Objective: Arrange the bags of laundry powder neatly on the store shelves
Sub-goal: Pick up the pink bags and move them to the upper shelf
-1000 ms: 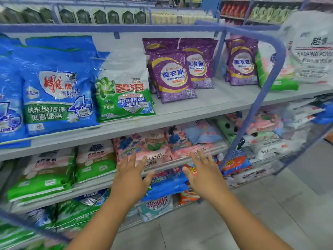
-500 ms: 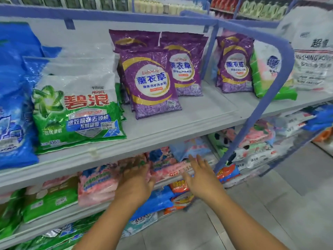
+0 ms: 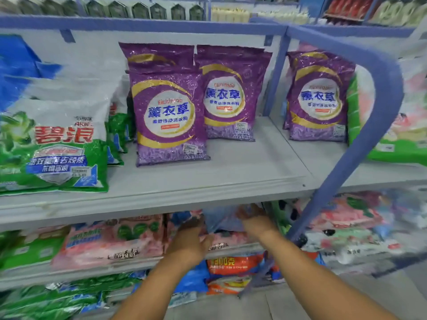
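Note:
On the second shelf a pale blue bag point(image 3: 221, 221) lies on a stack of pink laundry powder bags point(image 3: 111, 243). My left hand point(image 3: 187, 241) rests on the pink stack just left of the blue bag, fingers pointing in under the shelf above. My right hand point(image 3: 254, 221) touches the blue bag's right side with its fingers stretched forward. Both sets of fingertips are blurred and partly hidden by the shelf edge point(image 3: 161, 195). Above stand three purple bags point(image 3: 168, 116), point(image 3: 228, 98), point(image 3: 318, 98) and a green-white bag point(image 3: 55, 144).
A curved blue shelf post point(image 3: 346, 176) runs down just right of my right hand. Orange and blue bags point(image 3: 231, 264) fill the shelf below, and green bags point(image 3: 46, 296) lie at lower left. Mixed pink and white bags point(image 3: 346, 227) are piled to the right. The tiled floor point(image 3: 346, 301) is at lower right.
Both hands have moved forward and up into the second shelf, from in front of it to onto the bags. The view has shifted right and closer.

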{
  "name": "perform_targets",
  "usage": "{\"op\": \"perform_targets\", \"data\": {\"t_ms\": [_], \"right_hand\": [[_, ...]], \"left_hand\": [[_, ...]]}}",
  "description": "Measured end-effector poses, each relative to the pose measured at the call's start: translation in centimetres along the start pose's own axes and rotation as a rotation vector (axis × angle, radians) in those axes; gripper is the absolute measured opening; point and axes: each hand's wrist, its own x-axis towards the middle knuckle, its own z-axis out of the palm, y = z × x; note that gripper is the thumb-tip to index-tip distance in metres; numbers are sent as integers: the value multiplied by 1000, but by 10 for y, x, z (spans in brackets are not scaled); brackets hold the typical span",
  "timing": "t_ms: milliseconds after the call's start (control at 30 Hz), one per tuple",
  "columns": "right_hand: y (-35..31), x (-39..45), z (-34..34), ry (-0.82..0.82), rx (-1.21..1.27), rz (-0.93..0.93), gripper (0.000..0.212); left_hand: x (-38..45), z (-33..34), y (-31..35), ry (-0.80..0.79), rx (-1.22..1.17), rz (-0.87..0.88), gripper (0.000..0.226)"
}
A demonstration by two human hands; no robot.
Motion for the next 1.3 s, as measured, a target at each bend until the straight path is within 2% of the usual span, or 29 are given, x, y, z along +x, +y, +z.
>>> {"op": "perform_targets", "data": {"t_ms": [67, 133, 167, 267, 333, 433, 467, 567, 600, 667, 700, 767, 833, 933, 1000, 1067, 1133, 1233, 1300], "right_hand": [[7, 12, 4, 18, 88, -8, 48], [19, 34, 16, 33, 152, 8, 79], [19, 35, 14, 36, 179, 10, 82], [5, 30, 1, -94, 154, 85, 49], [4, 35, -2, -131, 246, 90, 51], [7, 29, -1, -144, 316, 115, 63], [13, 33, 4, -166, 352, 95, 68], [46, 54, 30, -150, 460, 49, 99], [39, 38, 23, -145, 463, 64, 98], [30, 13, 15, -113, 452, 45, 71], [28, 2, 13, -81, 439, 47, 65], [33, -11, 18, -34, 434, 37, 80], [45, -21, 24, -35, 386, -25, 80], [41, -54, 19, -41, 318, -82, 55], [40, -68, 19, -40, 266, -114, 51], [38, -78, 22, -28, 259, -154, 57], [33, -88, 22, -6, 271, -199, 54], [23, -105, 25, -12, 251, -227, 49], [19, -115, 26, -26, 219, -245, 47]], "left_hand": [[-1, 10, 9, -42, -104, -17, 50], [-4, 21, 13, -60, -96, -25, 52], [-5, 28, 13, -56, -70, -24, 55], [-12, 37, 14, -40, -59, -74, 64], [-9, 36, 15, -52, -181, -132, 61], [-1, 28, 25, 71, -434, -249, 37], [2, 25, 28, 148, -453, -290, 28], [7, 20, 32, 300, -481, -334, 23], [6, 19, 33, 321, -475, -344, 22], [3, 21, 29, 343, -437, -381, 19], [-1, 22, 26, 358, -435, -401, 19], [-13, 25, 16, 385, -517, -413, 35], [-29, 28, 2, 400, -649, -438, 44], [-48, 27, -19, 271, -837, -489, 37], [-53, 20, -28, 27, -1128, -536, 26], [-55, 10, -33, -224, -1351, -544, 26], [-55, 6, -38, -334, -1414, -506, 29], [-55, 7, -50, -364, -1380, -474, 30], [-56, 14, -64, -422, -1330, -453, 39]]}}
